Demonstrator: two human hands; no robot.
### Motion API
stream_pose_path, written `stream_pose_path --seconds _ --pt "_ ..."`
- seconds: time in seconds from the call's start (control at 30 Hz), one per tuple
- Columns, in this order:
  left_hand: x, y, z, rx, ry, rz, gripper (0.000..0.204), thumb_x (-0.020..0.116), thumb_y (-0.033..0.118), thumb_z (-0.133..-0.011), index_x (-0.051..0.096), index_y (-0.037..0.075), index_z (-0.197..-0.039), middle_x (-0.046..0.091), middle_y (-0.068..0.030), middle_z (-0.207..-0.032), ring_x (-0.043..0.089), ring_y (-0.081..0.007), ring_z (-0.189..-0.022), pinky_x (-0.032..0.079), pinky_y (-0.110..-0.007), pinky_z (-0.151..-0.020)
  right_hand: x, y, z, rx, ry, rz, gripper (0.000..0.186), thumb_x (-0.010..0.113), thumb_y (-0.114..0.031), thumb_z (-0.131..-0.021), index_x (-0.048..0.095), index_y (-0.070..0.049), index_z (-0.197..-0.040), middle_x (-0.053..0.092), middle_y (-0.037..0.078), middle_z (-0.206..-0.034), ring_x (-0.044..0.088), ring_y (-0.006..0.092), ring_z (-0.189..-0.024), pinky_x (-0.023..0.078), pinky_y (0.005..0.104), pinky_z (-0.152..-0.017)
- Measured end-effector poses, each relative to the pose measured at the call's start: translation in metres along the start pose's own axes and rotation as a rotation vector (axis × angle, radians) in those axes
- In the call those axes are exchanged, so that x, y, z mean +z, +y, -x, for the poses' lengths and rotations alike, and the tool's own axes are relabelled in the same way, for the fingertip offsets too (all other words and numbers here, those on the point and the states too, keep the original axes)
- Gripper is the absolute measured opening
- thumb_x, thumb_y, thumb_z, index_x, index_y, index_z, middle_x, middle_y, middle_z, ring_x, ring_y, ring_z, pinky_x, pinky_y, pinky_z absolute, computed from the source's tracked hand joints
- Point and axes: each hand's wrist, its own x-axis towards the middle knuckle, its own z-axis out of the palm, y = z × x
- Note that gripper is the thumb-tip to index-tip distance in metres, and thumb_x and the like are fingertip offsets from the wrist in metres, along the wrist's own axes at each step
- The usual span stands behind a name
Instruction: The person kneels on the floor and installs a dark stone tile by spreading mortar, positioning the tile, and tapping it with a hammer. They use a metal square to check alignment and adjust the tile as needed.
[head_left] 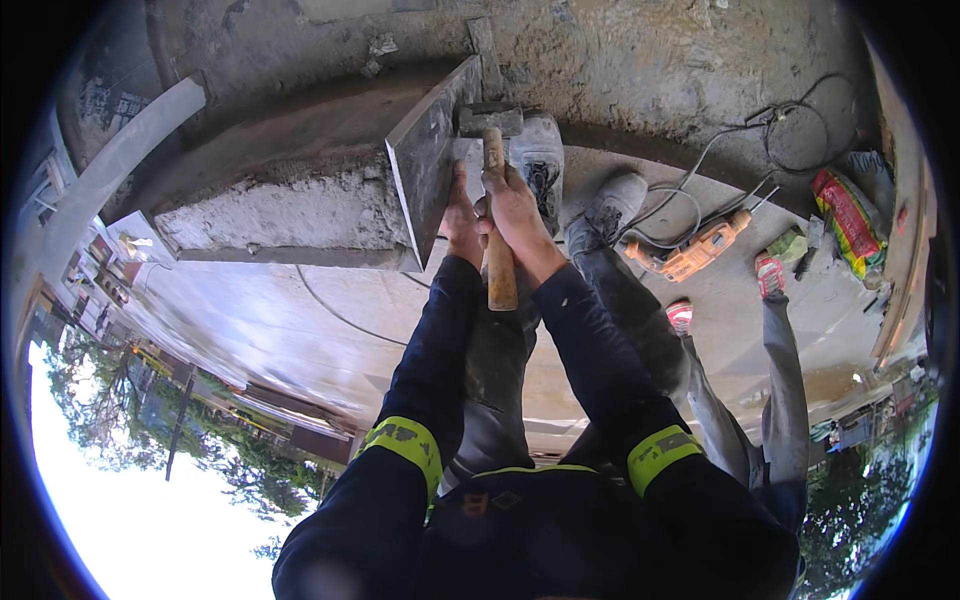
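Note:
My right hand [517,212] is closed around the wooden handle of a club hammer [502,272]. Its dark metal head points away from me, beside the upright board. Just to the left, my left hand [461,222] is close against the face of the dark flat board [425,150], one digit stretched along it. Its other fingers look curled and are partly hidden behind the hammer handle. A light grey piece [467,156] shows just beyond these fingers; its kind is unclear. The board stands at the end of a long, rough, cement-covered block [290,215].
An orange power drill [700,250] with a long bit and black cable [700,160] lies on the floor to the right. Beyond it is a red and yellow bag [848,215]. Another person's legs [785,370] stand at the right. My shoes [537,165] are near the board.

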Motion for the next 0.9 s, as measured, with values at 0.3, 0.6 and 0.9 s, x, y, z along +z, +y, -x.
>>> stream_pose_path --seconds 0.3,0.6,0.9 --pt "0.021 -0.008 -0.003 0.427 0.214 -0.058 0.06 0.079 0.056 -0.098 0.066 0.009 -0.133 0.064 0.0006 -0.075 0.046 -0.012 -0.036 0.031 -0.028 -0.03 0.003 -0.007 0.004 0.125 -0.007 -0.142 0.014 0.052 -0.024 -0.109 0.051 -0.013 -0.117 0.054 0.006 -0.074 0.053 0.018 -0.046 0.045 0.0392 -0.038" --pt "0.006 -0.017 -0.018 0.331 0.128 -0.003 0.064 0.078 0.054 -0.099 0.066 0.006 -0.139 0.069 -0.0051 -0.103 0.054 -0.0165 -0.059 0.04 -0.031 -0.049 0.008 -0.014 0.004 0.06 0.042 -0.21 0.018 0.053 -0.023 -0.11 0.049 -0.007 -0.117 0.054 0.008 -0.068 0.052 0.0175 -0.041 0.043 0.0404 -0.034" --pt "0.007 -0.02 -0.014 0.711 0.173 -0.202 0.07 0.078 0.048 -0.102 0.063 -0.001 -0.15 0.063 -0.0154 -0.156 0.055 -0.0307 -0.142 0.041 -0.037 -0.12 -0.02 -0.033 -0.012 -0.007 -0.174 0.35 0.024 0.057 -0.025 -0.109 0.054 -0.004 -0.121 0.057 0.007 -0.077 0.055 0.0171 -0.049 0.05 0.0371 -0.042"
